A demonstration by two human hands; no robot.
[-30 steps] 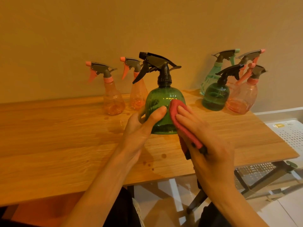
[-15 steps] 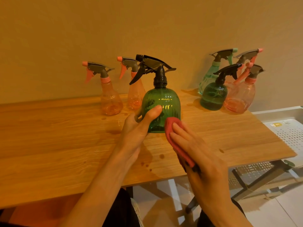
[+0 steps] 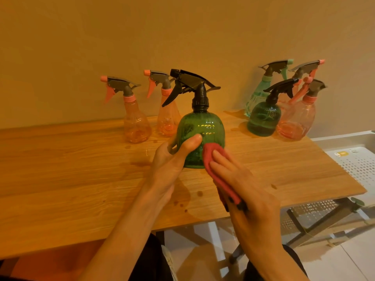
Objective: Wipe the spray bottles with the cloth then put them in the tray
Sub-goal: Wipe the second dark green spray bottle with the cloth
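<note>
Green bottle (image 3: 200, 136) stands upright on the wooden worktop (image 3: 60, 169), near the front middle, black trigger head pointing left. Left hand (image 3: 172, 161) grips its lower left side, thumb curled across the front of the glass-like body, fingers wrapped behind. Right hand (image 3: 243, 187) presses a red cloth (image 3: 215, 167) against the bottle's lower right side with fingers straight and flat; the cloth's tail runs back under the palm and is pinched there by the thumb, dark nails showing. Two orange bottles (image 3: 136, 124) stand upright at the back left, near the wall, the second one (image 3: 167, 118) partly hidden behind the green bottle. At the back right is a tight cluster: a dark green bottle (image 3: 263, 118), a teal bottle (image 3: 255, 100) behind it, a pink bottle (image 3: 296, 122) just beside it and another pink one (image 3: 304, 69) behind, mostly hidden. White perforated tray (image 3: 357, 165) sits off the worktop's right edge, lower than the top. A few small wet spots on the wood near the left wrist.
</note>
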